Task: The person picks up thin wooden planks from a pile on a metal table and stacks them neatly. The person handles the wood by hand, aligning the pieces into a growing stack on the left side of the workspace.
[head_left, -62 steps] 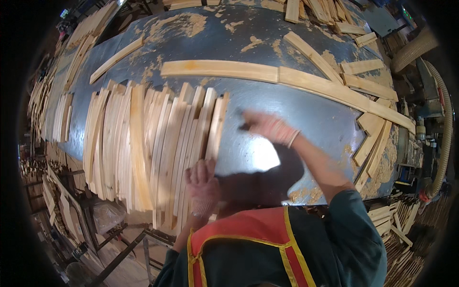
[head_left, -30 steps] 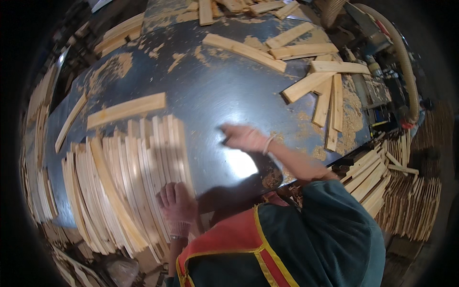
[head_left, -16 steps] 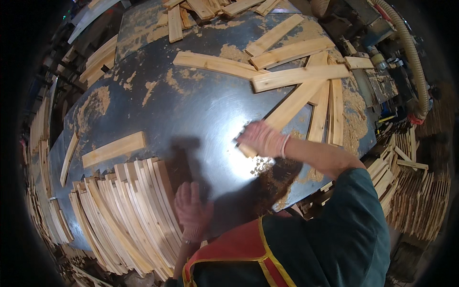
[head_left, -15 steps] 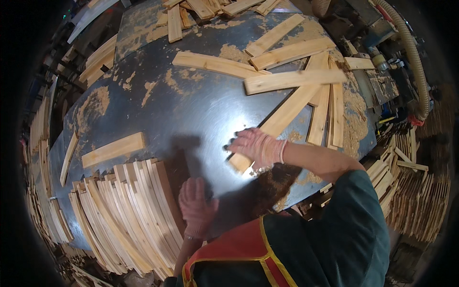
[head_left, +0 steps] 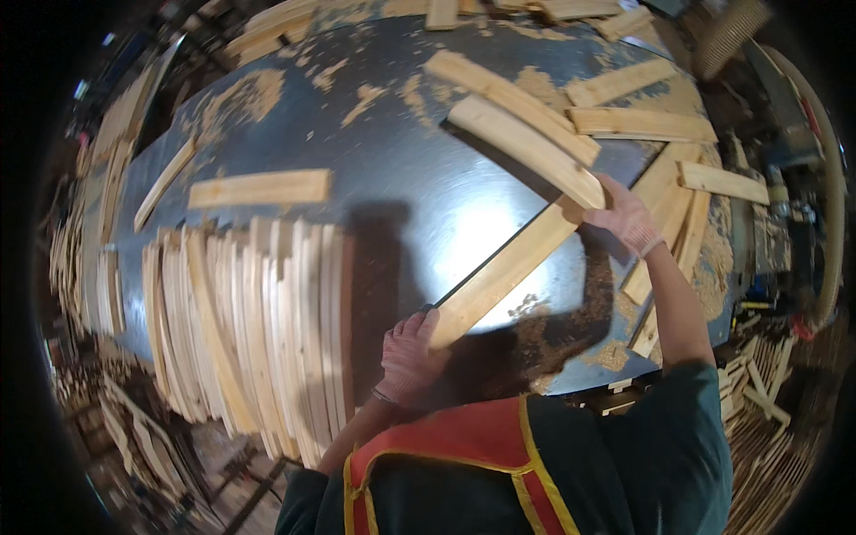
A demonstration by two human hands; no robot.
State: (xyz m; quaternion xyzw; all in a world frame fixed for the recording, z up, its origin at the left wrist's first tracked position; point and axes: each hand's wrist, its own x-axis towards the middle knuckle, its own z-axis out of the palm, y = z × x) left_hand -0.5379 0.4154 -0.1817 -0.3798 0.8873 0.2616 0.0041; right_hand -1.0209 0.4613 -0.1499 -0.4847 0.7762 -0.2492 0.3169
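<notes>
Both my hands wear pinkish knit work gloves. Its fingers curled round the near end, my left hand (head_left: 410, 358) holds a pale wooden plank (head_left: 508, 275) that slants up to the right. My right hand (head_left: 626, 218) grips the near end of a second plank (head_left: 528, 150), thumb on one side and fingers mostly hidden behind it. This second plank angles away to the upper left, crosses over the far end of the first, and casts a dark shadow on the metal tabletop (head_left: 392, 143). Another plank (head_left: 508, 102) lies just beyond it.
A row of planks on edge (head_left: 259, 321) stands left of my left hand. Loose boards (head_left: 642, 125) lie at the right and far side amid sawdust (head_left: 713, 250). A ribbed hose (head_left: 831, 223) hangs at the far right.
My left hand has closed on the near end of the slanting plank. My right hand has moved off that end, up and right, and taken hold of another plank. The view has shifted.
</notes>
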